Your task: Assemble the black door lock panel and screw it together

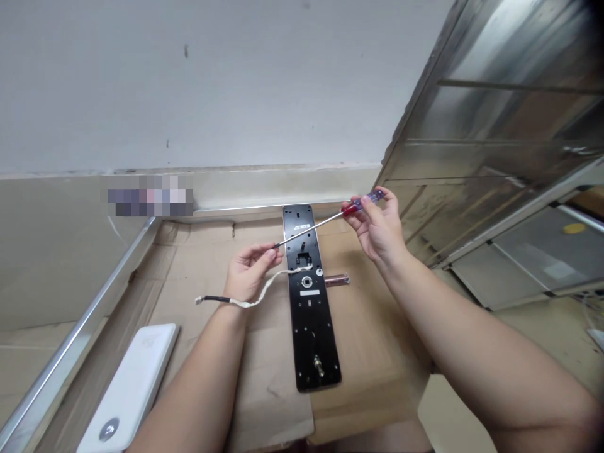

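Observation:
A screwdriver (pixel 314 226) with a long metal shaft and a red and clear-purple handle is held across the upper part of a black door lock panel (pixel 309 333). My right hand (pixel 377 226) grips its handle. At the tip, the fingers of my left hand (pixel 252 267) pinch the shaft's end; whether a screw sits there is too small to tell. The panel lies back side up, its screw holes and square socket showing. From its middle a white cable (pixel 264 289) with a black sleeve and small plug runs left over my left wrist. A reddish-brown lever handle (pixel 337 280) sticks out beneath the panel's right side.
Cardboard (pixel 193 258) covers the worktable. A long white panel (pixel 136 384) with a round silver part lies at the lower left. A metal rail (pixel 94 321) edges the left side, and a wall (pixel 212 82) rises behind. Metal-faced cabinets (pixel 486 119) stand at the right.

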Demonstrator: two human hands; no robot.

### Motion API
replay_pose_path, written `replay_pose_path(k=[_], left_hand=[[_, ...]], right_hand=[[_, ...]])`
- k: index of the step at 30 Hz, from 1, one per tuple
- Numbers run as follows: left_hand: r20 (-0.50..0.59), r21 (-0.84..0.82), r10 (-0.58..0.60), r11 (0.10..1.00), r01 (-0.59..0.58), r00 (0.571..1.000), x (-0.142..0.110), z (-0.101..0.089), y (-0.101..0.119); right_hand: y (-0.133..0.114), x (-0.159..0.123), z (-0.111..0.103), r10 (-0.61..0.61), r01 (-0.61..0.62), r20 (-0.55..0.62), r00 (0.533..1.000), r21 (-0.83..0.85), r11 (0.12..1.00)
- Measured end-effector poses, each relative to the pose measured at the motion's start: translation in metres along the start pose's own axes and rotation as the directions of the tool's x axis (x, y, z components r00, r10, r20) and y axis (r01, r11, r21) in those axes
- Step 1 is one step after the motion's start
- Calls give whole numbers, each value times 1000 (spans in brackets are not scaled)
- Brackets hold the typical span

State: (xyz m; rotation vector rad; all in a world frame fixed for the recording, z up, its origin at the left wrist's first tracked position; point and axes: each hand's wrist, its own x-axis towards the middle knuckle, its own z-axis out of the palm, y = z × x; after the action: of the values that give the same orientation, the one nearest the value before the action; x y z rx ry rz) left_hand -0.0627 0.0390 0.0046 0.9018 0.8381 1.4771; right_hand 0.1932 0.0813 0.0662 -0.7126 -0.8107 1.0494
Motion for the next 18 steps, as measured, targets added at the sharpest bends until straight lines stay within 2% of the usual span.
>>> replay_pose_path(k=[11, 18], left_hand=[[-6, 112, 69, 991, -68, 998, -1, -2, -1], [-9, 116, 48, 992, -47, 999, -1, 0, -2]], right_hand=[[-1, 0, -1, -24, 27, 46, 999, -58, 998], [-1, 1, -1, -55, 59, 50, 997, -68, 996]])
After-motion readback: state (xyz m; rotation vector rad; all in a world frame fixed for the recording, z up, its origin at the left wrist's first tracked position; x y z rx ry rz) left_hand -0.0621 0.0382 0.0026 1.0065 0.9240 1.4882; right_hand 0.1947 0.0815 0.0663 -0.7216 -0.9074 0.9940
